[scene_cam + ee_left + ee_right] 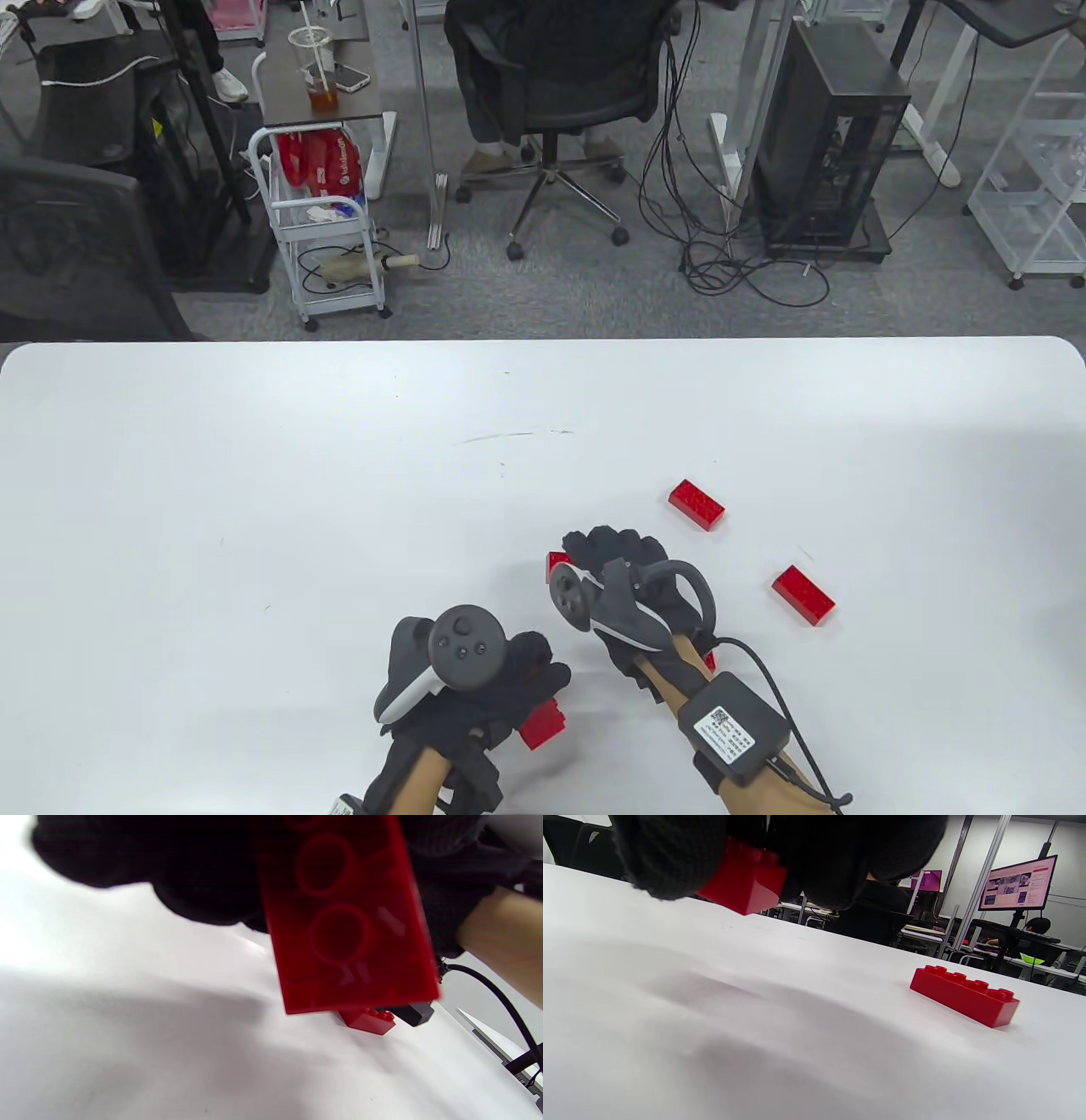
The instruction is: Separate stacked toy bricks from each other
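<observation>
My left hand (501, 679) holds a red brick (541, 722) above the white table (254, 475); its hollow underside fills the left wrist view (348, 921). My right hand (607, 552) grips another red brick, whose corner shows at its left side (556, 562) and between the gloved fingers in the right wrist view (742, 878), held just above the table. Two loose red bricks lie on the table, one ahead of the right hand (696, 504), also in the right wrist view (965, 1000), and one to its right (803, 594).
A bit of red (709, 660) shows under my right forearm; the left wrist view shows a small red brick (368, 1021) on the table there. A cabled sensor box (731, 726) sits on the right wrist. Chairs and a cart stand beyond the table's far edge.
</observation>
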Available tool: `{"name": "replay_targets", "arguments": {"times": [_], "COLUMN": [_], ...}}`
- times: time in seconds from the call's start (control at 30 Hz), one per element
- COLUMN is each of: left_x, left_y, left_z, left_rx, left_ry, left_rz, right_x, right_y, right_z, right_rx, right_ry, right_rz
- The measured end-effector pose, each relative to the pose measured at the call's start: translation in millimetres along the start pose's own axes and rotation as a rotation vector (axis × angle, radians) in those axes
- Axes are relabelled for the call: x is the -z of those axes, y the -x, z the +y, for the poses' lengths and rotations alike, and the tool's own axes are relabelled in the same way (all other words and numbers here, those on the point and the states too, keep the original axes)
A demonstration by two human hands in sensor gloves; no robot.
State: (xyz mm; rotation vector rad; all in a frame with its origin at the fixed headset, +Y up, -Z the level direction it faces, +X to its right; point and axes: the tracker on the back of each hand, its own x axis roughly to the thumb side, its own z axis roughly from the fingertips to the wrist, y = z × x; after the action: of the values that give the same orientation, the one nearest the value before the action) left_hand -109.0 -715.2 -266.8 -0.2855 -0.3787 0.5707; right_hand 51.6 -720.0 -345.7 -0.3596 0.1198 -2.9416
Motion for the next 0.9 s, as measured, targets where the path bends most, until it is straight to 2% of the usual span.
{"name": "replay_targets", "arguments": {"times": [0.33,0.9], "left_x": [0,0], "left_y": [0,-1], "left_z": [0,0], "left_rx": [0.007,0.019], "left_ry": [0.010,0.030], "left_rz": [0.005,0.011], "right_x": [24,57], "right_y": [-8,0], "right_z": [4,19], "right_rx": [-0.033,-0.049], "right_ry": [-0.086,-0.164], "right_rz": [0.045,0.161]}}
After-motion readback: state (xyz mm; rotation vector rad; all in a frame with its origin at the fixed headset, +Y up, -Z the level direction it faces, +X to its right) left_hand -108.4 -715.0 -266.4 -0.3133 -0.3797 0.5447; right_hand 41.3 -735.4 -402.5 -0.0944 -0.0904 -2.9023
